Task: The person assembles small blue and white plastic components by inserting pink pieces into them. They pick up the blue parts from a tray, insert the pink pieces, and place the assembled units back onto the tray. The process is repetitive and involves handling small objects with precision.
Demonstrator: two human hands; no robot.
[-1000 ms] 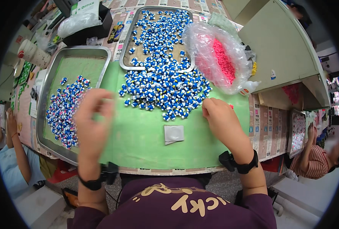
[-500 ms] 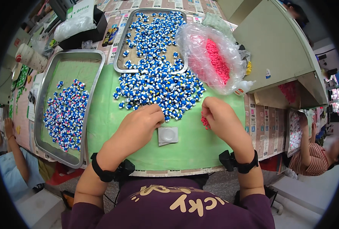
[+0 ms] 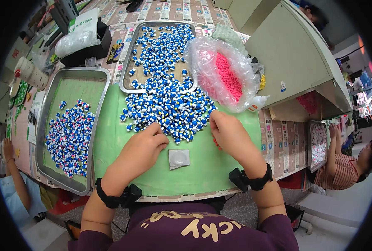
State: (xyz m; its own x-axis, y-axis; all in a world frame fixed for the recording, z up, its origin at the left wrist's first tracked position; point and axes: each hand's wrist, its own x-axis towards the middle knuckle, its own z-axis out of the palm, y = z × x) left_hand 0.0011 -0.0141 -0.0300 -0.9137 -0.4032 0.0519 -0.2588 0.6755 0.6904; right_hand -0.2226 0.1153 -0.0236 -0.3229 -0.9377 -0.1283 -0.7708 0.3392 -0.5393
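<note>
A heap of small blue-and-white pieces with yellow spots [image 3: 169,108] spreads from a metal tray onto the green mat [image 3: 123,175]. At the heap's near left edge is my left hand [image 3: 138,148], thumb and fingers pressed together; anything between them is hidden. My right hand [image 3: 232,136] is curled at the heap's right edge, its fingertips by the blue pieces and mostly out of sight. Under its fingers show a few small pink-red pieces [image 3: 216,142]. Between my hands lies a small round translucent dish on a pale square [image 3: 179,158].
On the left stands a metal tray [image 3: 106,90] of blue, white and pink pieces. An open plastic bag [image 3: 198,58] of pink pieces and a white squeeze bottle [image 3: 258,103] are at the right, beside a grey cabinet [image 3: 294,50]. People sit on both sides.
The whole view has shifted, so the table appears lower and further left. My right hand has moved slightly toward the heap. My left hand stays closed near the heap's edge.
</note>
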